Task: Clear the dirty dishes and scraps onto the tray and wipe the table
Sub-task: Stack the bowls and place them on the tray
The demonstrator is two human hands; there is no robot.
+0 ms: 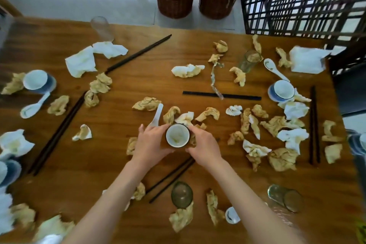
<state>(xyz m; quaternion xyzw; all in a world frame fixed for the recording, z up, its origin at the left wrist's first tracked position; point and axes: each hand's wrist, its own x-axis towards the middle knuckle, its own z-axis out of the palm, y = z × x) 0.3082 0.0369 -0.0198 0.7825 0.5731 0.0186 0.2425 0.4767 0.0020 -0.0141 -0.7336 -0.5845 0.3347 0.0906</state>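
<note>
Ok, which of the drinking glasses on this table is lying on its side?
The glass at the near right corner. It lies tipped over on the table, while the other glasses stand upright.

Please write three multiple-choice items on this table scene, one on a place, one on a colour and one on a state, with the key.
1. Where does the white spoon nearest the hands lie?
A. Just beyond the left hand
B. Inside a glass
C. On the floor

2. What colour is the inside of the cup between the hands?
A. Red
B. White
C. Green

3. How is the cup held?
A. By the left hand alone
B. Untouched
C. By both hands, the right hand on its other side

Key: 1 A, the spoon rests on the wooden table right above the left hand's fingers. 2 B, its inside is white within a dark rim. 3 C, fingers of both hands curl round its sides.
</note>
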